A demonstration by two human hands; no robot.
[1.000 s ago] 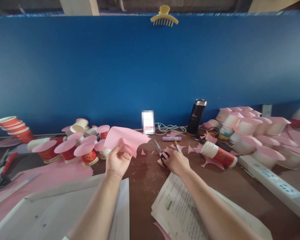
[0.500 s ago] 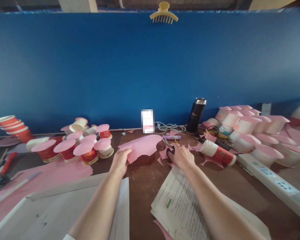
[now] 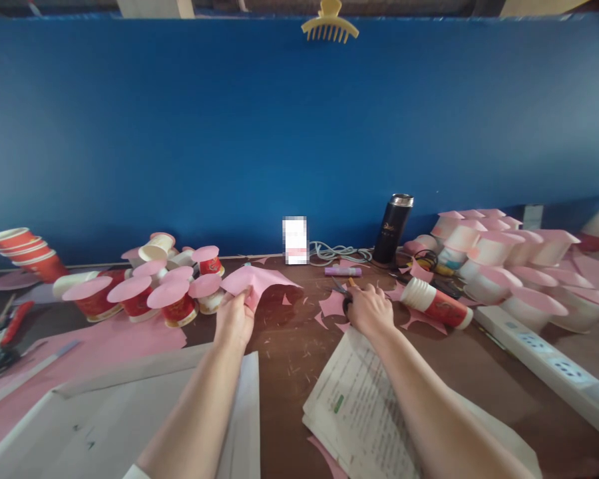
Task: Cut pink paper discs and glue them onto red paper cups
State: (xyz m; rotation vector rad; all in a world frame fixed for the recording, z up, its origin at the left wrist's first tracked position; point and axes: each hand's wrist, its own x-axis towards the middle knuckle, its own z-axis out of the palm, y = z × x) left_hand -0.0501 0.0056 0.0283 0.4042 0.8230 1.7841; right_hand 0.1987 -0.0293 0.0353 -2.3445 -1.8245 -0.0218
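Note:
My left hand (image 3: pixel 235 318) pinches a curved sheet of pink paper (image 3: pixel 262 278) by its near edge, thumb on top. The paper is lifted off the brown table (image 3: pixel 284 359) and its free end points right. My right hand (image 3: pixel 370 309) is closed around dark-handled scissors (image 3: pixel 340 288), whose blades point left and away from the paper. Pink paper scraps (image 3: pixel 332 303) lie beside the scissors. Just beyond them is a purple glue stick (image 3: pixel 343 271). Part of the scissors is hidden under my fingers.
Red paper cups with pink discs (image 3: pixel 170 299) stand at left; white cups topped with pink paper (image 3: pixel 494 249) crowd the right. A black flask (image 3: pixel 393 229), stacked cups (image 3: pixel 436 304), a power strip (image 3: pixel 534 346) and printed sheets (image 3: pixel 359 406) surround my right arm. A blue partition (image 3: pixel 229 146) rises behind.
The pink paper has moved left with my left hand, away from the scissors, and now bends upward. My right hand has shifted slightly to the right, still holding the scissors.

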